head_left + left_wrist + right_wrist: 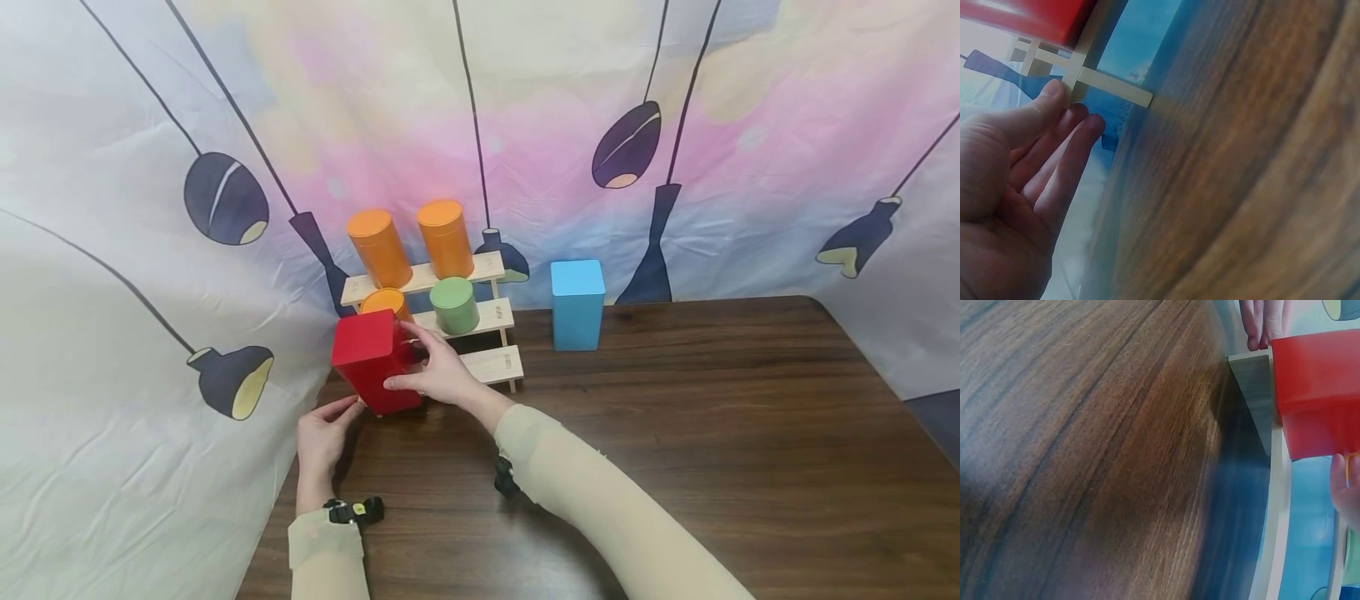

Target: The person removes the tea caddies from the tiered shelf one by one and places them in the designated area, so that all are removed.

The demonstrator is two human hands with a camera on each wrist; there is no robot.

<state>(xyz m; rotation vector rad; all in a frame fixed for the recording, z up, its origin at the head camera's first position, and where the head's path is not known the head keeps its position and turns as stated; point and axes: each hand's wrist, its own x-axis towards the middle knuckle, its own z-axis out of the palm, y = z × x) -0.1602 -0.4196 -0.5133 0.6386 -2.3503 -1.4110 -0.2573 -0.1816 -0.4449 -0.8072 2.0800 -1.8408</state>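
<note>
A tall red box (367, 358) with rounded edges stands at the left end of the lowest step of a three-step wooden rack (491, 365). My right hand (444, 371) grips this box from its right side, thumb on the front and fingers behind. At the rack's lower left corner, my left hand (322, 433) pinches the end of the lowest board between thumb and fingertips. The left wrist view shows that pinch on the board's end (1075, 78), just under the red box (1035, 22). In the right wrist view the red box (1316, 394) rests on the board.
Two orange canisters (381, 254) occupy the top step. A shorter orange canister (386, 300), partly hidden by the red box, and a green canister (454, 308) are on the middle step. A blue box (577, 308) stands on the dark wooden table (712, 433), near the cloth backdrop (750, 167).
</note>
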